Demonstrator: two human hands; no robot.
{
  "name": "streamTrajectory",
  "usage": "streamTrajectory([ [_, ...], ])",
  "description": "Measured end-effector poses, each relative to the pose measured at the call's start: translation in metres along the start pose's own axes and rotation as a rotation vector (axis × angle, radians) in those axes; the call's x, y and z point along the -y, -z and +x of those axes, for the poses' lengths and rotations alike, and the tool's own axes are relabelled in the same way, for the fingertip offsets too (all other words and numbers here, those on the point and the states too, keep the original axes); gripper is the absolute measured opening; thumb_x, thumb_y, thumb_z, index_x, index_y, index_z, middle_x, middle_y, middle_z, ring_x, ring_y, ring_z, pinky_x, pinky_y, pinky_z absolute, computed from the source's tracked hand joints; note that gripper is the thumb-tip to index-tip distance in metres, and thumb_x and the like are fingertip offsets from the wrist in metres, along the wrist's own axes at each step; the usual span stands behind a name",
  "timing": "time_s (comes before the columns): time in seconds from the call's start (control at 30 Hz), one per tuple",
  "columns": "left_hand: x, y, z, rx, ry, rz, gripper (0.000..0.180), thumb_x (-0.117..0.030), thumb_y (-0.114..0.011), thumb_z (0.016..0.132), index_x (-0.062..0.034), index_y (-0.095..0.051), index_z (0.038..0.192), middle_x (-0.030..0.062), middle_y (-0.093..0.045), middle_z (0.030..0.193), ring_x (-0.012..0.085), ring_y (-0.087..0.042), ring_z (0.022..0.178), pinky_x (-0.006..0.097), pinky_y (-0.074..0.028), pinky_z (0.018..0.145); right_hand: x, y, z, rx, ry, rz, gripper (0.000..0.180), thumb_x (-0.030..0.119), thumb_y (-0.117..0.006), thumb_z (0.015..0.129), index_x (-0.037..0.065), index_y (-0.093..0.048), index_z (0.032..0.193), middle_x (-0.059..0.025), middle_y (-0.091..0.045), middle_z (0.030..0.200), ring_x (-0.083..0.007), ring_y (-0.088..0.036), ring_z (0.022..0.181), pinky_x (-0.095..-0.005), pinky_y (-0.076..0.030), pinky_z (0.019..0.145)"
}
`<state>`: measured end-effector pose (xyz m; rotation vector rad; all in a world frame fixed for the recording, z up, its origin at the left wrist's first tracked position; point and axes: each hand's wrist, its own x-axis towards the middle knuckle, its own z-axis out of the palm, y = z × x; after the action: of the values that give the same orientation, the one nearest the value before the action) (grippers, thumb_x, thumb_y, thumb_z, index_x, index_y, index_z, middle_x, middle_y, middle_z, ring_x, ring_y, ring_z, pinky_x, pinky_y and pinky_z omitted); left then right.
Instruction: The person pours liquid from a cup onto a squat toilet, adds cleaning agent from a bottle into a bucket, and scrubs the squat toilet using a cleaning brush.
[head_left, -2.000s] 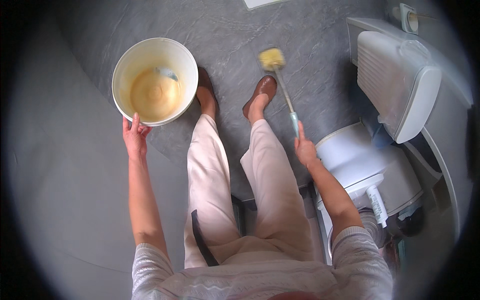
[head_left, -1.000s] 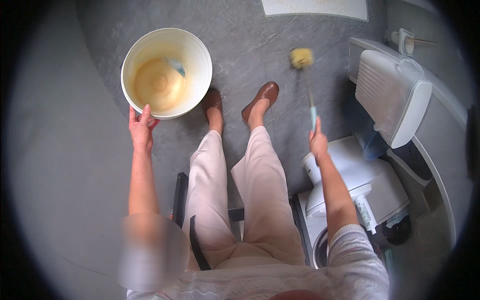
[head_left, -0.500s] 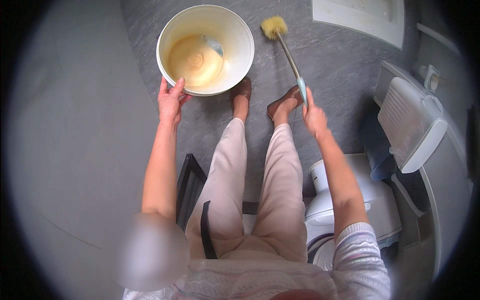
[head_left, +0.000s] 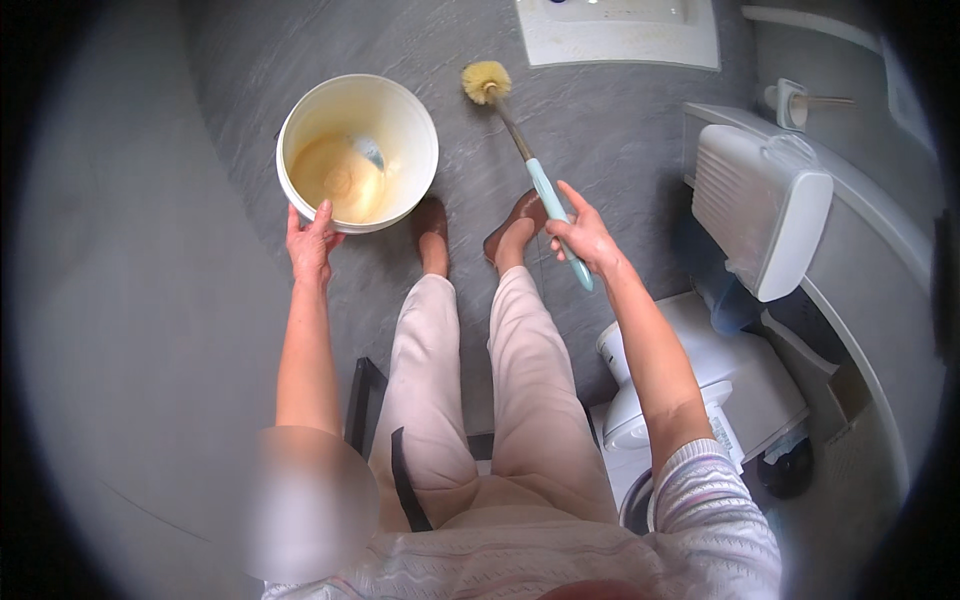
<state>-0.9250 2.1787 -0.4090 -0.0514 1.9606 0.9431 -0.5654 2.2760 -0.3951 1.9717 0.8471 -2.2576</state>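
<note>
Left hand (head_left: 312,243) clamped on the near rim of the white bucket (head_left: 357,152), thumb over the lip and fingers under the edge. The bucket sits on the grey floor (head_left: 620,130), yellowish liquid pooled in its bottom, just ahead of the left brown shoe (head_left: 432,222). Right of the bucket, the right hand (head_left: 583,237) is wrapped around the pale blue handle of the toilet brush (head_left: 525,167), index finger lying along the shaft. The yellow bristle head lies just beyond the bucket's right rim, apart from it, with a strip of bare floor between. Further right of the bucket stands the white toilet (head_left: 700,390), its cistern (head_left: 760,205) hard against the wall. Beyond the bucket, a white tray edge (head_left: 620,35). Left of the bucket, open grey floor.
</note>
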Motion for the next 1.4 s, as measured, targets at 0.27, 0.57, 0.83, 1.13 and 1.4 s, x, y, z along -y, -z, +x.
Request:
streamTrajectory([
  [0.27,-0.047,-0.037,-0.003,-0.065,-0.057,0.102,0.079,-0.021,-0.074,0.065,-0.0059,-0.031,0.129,0.0074,-0.059,0.077,0.0102,-0.047,0.042,0.025,-0.043,0.041,-0.039,0.050,-0.051,-0.278,-0.115,0.221,0.069,-0.002,-0.048,0.072,0.014,-0.021,0.134,-0.0080,-0.051,0.078,-0.0114,-0.045,0.044,-0.0251,-0.037,0.034],
  [0.57,-0.128,-0.114,-0.027,0.056,-0.198,0.425,0.069,-0.023,-0.074,0.064,-0.0035,-0.041,0.122,0.0100,-0.061,0.084,0.0138,-0.055,0.052,0.023,-0.043,0.037,-0.022,0.116,-0.053,-0.307,-0.042,0.422,0.072,0.000,-0.051,0.075,0.011,-0.013,0.135,-0.0067,-0.052,0.080,-0.0121,-0.052,0.054,-0.0239,-0.041,0.038],
  [0.83,-0.190,-0.226,-0.006,0.147,-0.410,0.746,0.071,-0.028,-0.076,0.060,-0.0056,-0.045,0.120,0.0091,-0.061,0.084,0.0128,-0.055,0.052,0.025,-0.045,0.037,0.006,0.114,-0.040,-0.387,0.019,0.537,0.062,0.001,-0.048,0.077,0.009,-0.021,0.133,-0.0095,-0.052,0.086,-0.0133,-0.053,0.054,-0.0261,-0.041,0.038],
  [1.13,-0.271,-0.356,0.015,0.277,-0.482,0.947,0.075,-0.037,-0.075,0.058,0.0002,-0.047,0.117,0.0163,-0.061,0.086,0.0208,-0.060,0.058,0.029,-0.047,0.039,0.098,0.121,-0.006,-0.380,0.003,0.634,0.054,0.013,-0.047,0.082,0.012,-0.026,0.132,-0.0086,-0.052,0.088,-0.0116,-0.049,0.049,-0.0244,-0.039,0.035],
  [1.4,-0.349,-0.488,0.016,0.245,-0.629,1.153,0.080,-0.042,-0.074,0.059,0.0030,-0.044,0.118,0.0167,-0.061,0.073,0.0193,-0.057,0.046,0.029,-0.046,0.043,0.146,0.129,0.036,-0.326,0.009,0.712,0.048,0.018,-0.043,0.084,0.014,-0.031,0.130,-0.0086,-0.054,0.087,-0.0128,-0.049,0.048,-0.0267,-0.041,0.037],
])
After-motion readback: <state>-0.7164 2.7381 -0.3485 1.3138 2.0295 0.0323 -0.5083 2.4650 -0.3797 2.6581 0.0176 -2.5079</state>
